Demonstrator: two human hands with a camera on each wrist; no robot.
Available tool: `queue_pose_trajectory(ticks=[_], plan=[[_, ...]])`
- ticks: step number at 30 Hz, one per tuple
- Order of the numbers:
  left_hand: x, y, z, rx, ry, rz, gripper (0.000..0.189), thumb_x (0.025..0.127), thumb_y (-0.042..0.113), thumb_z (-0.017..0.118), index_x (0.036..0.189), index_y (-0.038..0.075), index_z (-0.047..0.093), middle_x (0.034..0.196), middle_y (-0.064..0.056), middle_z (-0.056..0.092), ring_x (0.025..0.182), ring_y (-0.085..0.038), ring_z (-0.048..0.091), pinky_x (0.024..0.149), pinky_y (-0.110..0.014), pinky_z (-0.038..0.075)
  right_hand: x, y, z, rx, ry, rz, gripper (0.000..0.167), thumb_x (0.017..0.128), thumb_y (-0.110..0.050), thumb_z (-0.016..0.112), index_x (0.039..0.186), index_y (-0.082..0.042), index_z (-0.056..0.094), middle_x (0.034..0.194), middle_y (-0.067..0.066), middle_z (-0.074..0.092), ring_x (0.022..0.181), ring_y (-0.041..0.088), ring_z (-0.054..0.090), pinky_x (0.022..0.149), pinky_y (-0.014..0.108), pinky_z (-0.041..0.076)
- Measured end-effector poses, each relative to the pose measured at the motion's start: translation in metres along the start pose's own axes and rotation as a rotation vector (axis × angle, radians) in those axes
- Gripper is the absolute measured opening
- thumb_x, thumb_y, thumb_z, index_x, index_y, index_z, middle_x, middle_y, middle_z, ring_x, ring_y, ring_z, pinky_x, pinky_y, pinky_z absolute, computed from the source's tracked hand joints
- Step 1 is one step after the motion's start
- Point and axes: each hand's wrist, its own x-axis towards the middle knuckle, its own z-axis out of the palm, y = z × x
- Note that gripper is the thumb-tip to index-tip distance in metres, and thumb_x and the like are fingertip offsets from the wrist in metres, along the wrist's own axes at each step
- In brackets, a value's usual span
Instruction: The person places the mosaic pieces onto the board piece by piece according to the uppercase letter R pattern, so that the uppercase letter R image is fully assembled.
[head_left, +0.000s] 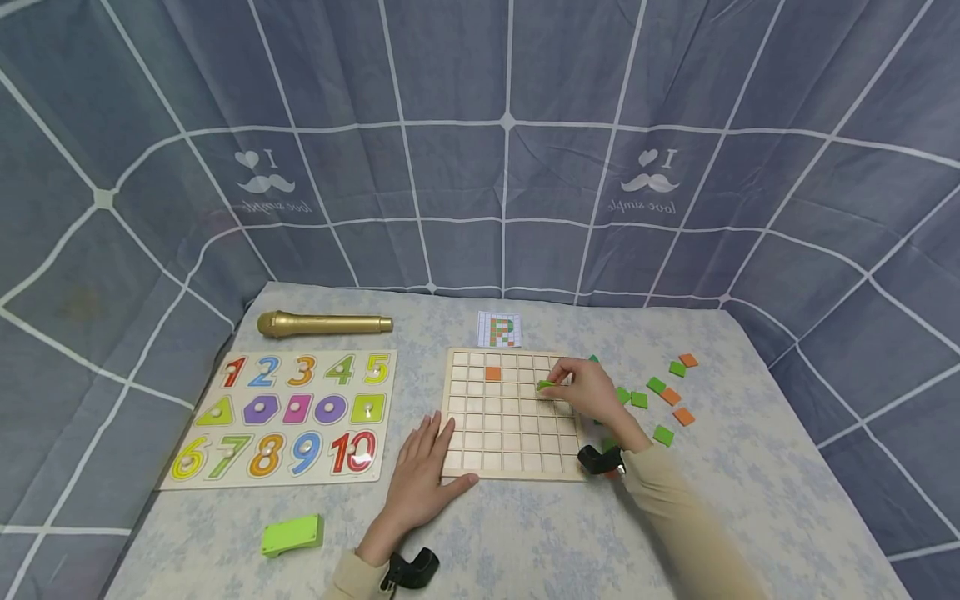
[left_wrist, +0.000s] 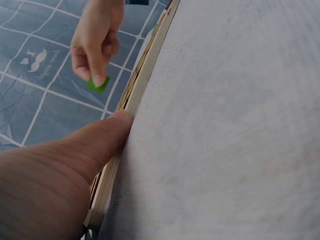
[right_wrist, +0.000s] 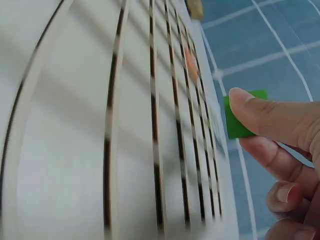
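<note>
Where the green square tile [right_wrist: 235, 126] is: raised over the upper right part of the wooden grid board [head_left: 517, 477], with the cell beneath it hard to make out.
Right hand [head_left: 587, 390]: pinching that tile between thumb and finger, the other fingers bent inward.
Left hand [head_left: 422, 475]: fingers straight along the board's left edge, thumb spread away from them and its tip touching the near edge.
Orange square tile [head_left: 492, 373]: set in the board, second row from the top, third column from the left.
Loose green and orange tiles [head_left: 639, 400]: scattered right of the board, some partly hidden by the right arm.
Printed pattern card [head_left: 499, 330]: just beyond the board's far edge, showing green and orange squares.
Number-and-shape puzzle [head_left: 363, 477]: left of the board.
Gold microphone [head_left: 326, 325]: lying beyond the puzzle.
Bright green block [head_left: 292, 534]: on the near side of the puzzle.
Tabletop [head_left: 525, 533]: covered in pale, blue-patterned cloth.
Blue-grey curtain [head_left: 450, 167]: white-lined, behind everything.
</note>
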Motion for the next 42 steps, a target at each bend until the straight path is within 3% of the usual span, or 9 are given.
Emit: queue_pose_trajectory(ticks=[7,17,31,42], plan=[[0.0,0.0,0.0,0.015,-0.012,-0.004,0.085,0.084,0.049,0.065,0.145,-0.001,0.035,0.151,-0.023,0.024,0.14,-0.036,0.014,0.111,-0.05,0.012,0.02,-0.019,0.03,0.057,-0.043,0.022,0.005,0.084,-0.021,0.074,0.084,-0.017,0.072,0.079,-0.007,0.064,0.051,0.013,0.045,0.043,0.028,0.035],[0.0,0.0,0.0,0.027,-0.008,-0.008,0.085,0.084,0.05,0.065,0.146,0.0,0.034,0.151,-0.023,0.024,0.141,-0.036,0.014,0.111,-0.05,0.013,0.033,-0.036,0.054,-0.021,-0.056,0.019,0.005,0.082,-0.022,0.076,0.082,-0.018,0.072,0.073,-0.011,0.062,0.055,0.007,0.051,0.05,0.027,0.041],[0.0,0.001,0.0,0.034,0.014,0.002,0.085,0.084,0.048,0.066,0.145,-0.002,0.035,0.15,-0.024,0.027,0.139,-0.038,0.016,0.109,-0.052,0.014,0.039,-0.044,0.059,-0.1,-0.081,0.039,0.005,0.083,-0.022,0.075,0.081,-0.017,0.076,0.08,-0.006,0.067,0.061,0.006,0.057,0.051,0.026,0.046],[0.0,0.002,-0.001,0.032,-0.006,-0.013,0.085,0.084,0.049,0.066,0.145,-0.001,0.035,0.15,-0.023,0.025,0.14,-0.037,0.015,0.11,-0.051,0.013,0.039,-0.046,0.063,-0.255,-0.061,0.0,0.008,0.082,-0.023,0.076,0.075,-0.02,0.074,0.078,-0.007,0.064,0.062,0.008,0.056,0.052,0.026,0.046]])
